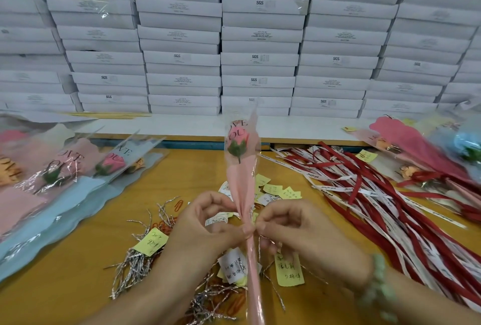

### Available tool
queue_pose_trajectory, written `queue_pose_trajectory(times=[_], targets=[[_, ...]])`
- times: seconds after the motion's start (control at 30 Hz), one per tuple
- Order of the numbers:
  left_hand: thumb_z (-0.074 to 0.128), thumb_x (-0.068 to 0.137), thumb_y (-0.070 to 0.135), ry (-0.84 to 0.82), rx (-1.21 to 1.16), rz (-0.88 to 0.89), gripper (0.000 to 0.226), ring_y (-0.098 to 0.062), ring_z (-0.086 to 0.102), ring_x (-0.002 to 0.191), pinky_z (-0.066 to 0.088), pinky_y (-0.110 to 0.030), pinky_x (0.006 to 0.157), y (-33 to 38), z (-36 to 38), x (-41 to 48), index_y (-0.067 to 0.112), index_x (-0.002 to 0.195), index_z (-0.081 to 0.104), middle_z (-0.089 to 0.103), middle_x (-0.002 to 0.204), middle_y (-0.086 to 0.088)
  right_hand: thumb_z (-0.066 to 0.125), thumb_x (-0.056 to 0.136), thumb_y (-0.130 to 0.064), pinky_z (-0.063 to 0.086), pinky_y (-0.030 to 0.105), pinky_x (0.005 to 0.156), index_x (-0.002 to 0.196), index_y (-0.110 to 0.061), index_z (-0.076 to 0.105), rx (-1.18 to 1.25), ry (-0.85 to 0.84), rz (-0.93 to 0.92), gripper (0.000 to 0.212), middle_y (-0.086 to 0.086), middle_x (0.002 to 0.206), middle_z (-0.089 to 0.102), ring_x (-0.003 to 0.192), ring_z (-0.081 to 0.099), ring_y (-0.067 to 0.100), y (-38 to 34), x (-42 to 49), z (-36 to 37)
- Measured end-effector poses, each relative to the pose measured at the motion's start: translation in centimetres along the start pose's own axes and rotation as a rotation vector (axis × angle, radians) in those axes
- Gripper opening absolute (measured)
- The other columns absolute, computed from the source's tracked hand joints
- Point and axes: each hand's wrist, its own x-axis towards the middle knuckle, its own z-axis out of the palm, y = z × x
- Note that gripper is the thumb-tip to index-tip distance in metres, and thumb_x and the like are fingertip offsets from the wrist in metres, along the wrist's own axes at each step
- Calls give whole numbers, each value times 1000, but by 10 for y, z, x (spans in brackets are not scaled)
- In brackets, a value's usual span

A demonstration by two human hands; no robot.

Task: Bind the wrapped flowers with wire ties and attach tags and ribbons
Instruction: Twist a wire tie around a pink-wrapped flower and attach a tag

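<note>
My left hand [208, 223] and right hand [294, 231] both pinch the gathered neck of the wrapped flower [242, 184], which stands upright between them. I cannot make out the tie itself. It needs twisting snug against my fingertips, with the wrap bunched tight.

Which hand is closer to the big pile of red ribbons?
The right hand. It pinches the wrapped flower near the red ribbons, which lie to its right. The left hand pinches the flower from the other side, farther away.
</note>
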Motion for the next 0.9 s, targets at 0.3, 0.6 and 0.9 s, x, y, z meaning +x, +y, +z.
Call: queue_pose_trajectory(times=[0.3,0.6,0.9], targets=[[88,43,25,3,-29,56,42,-15,68,57,47,-14,52,1,3,-1,20,78,66,73,78,-3,69,84,-8,43,15,42,83,-10,69,383,-109,306,2,3,64,64,49,55,5,-1,1,2],[88,46,25,46,-57,38,45,-19,67,61,53,-32,63,-1,2,0,20,85,65,76,92,-2,72,83,-7,50,16,51,90,-1,71,33,-68,-77,9,7,74,72,63,66,9,-5,-2,-4],[87,43,27,62,-68,3,57,-19,70,67,52,-36,74,-5,1,0,13,92,63,75,96,3,69,88,-15,45,10,68,93,-22,74,-641,31,-337,9,-21,79,65,80,62,-1,-6,0,-5]])
